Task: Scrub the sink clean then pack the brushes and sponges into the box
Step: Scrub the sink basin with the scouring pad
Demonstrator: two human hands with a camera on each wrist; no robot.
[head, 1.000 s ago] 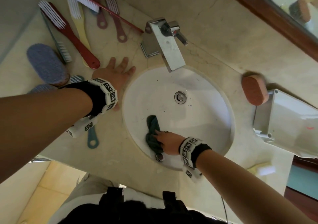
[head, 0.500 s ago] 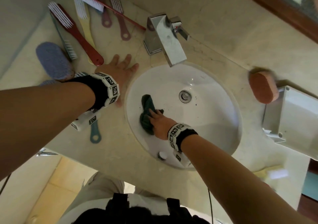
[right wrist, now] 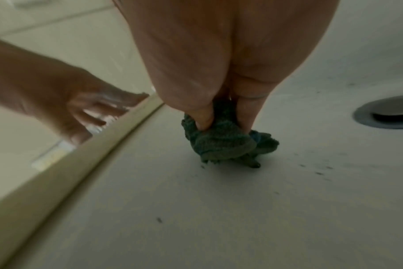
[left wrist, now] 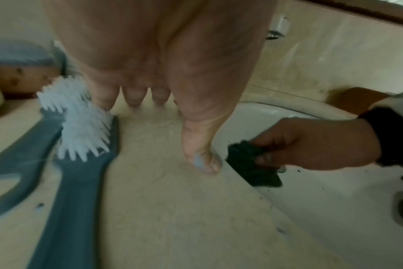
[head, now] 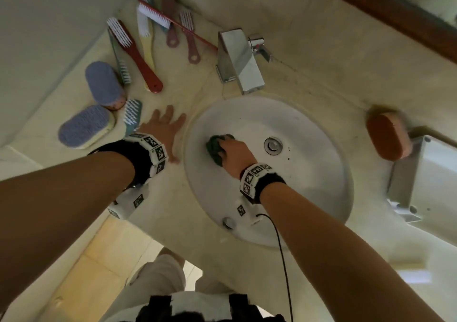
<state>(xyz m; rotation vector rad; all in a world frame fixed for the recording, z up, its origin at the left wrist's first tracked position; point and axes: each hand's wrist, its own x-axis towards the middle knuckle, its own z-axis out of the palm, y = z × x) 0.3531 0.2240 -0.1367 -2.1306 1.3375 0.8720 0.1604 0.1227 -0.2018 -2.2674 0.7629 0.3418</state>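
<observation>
A round white sink (head: pixel 309 180) is set in a beige counter. My right hand (head: pixel 232 154) grips a crumpled dark green scrub cloth (head: pixel 214 146) and holds it against the basin's left slope, left of the drain (head: pixel 273 145). The thumb and fingers pinch the cloth (right wrist: pixel 221 143) in the right wrist view. My left hand (head: pixel 164 128) lies flat on the counter beside the sink's left rim, fingers spread. Several long-handled brushes (head: pixel 134 54) and two blue sponges (head: pixel 103 83) lie at the counter's back left. A teal brush (left wrist: pixel 81 145) sits beside my left fingers.
A chrome tap (head: pixel 238 60) stands behind the sink. An orange sponge (head: pixel 388 137) lies at the right next to a white box (head: pixel 430 188). Dark specks dot the basin (right wrist: pixel 320 172). A yellowish sponge (head: pixel 405 271) is blurred at the counter's near right. A black cable (head: pixel 282 252) hangs from my right wrist.
My right hand has dragged the cloth from the basin's near edge up the left slope toward the back. The left hand stayed flat on the counter.
</observation>
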